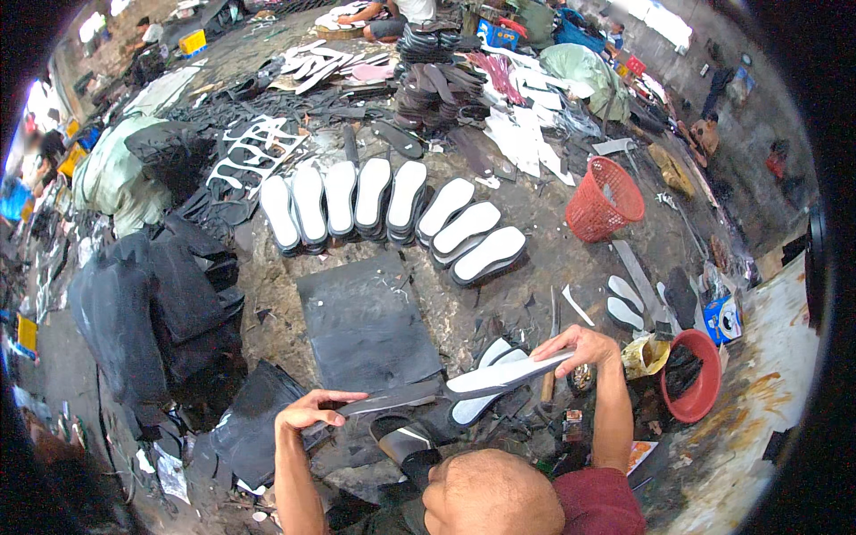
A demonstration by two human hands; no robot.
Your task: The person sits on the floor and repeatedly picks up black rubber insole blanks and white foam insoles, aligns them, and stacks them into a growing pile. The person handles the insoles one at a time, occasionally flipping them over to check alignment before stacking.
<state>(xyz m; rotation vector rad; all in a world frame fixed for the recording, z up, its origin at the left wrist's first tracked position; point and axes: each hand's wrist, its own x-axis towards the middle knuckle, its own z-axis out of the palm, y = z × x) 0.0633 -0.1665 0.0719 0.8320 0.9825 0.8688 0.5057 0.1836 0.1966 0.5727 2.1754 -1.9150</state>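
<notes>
My left hand (pixel 314 408) pinches the near end of a dark grey flat piece (pixel 394 399) between thumb and fingers. The piece is seen almost edge-on, so its outline is unclear. In my right hand (pixel 581 348) is a white-topped shoe sole (pixel 499 376) with a dark edge, gripped at its right end and held tilted. The two pieces come close together at their inner ends; whether they touch I cannot tell. Beneath the held sole lie more white-topped soles (pixel 473 410) on the ground. A large black sheet (pixel 370 312) lies flat beyond my hands.
An arc of stacked white-topped soles (pixel 373 192) stands beyond the sheet. Black material (pixel 152 312) is heaped at left. On the right are a red mesh basket (pixel 606 201), a red bucket (pixel 691 406) and a yellowish can (pixel 644 357). Other people sit far back.
</notes>
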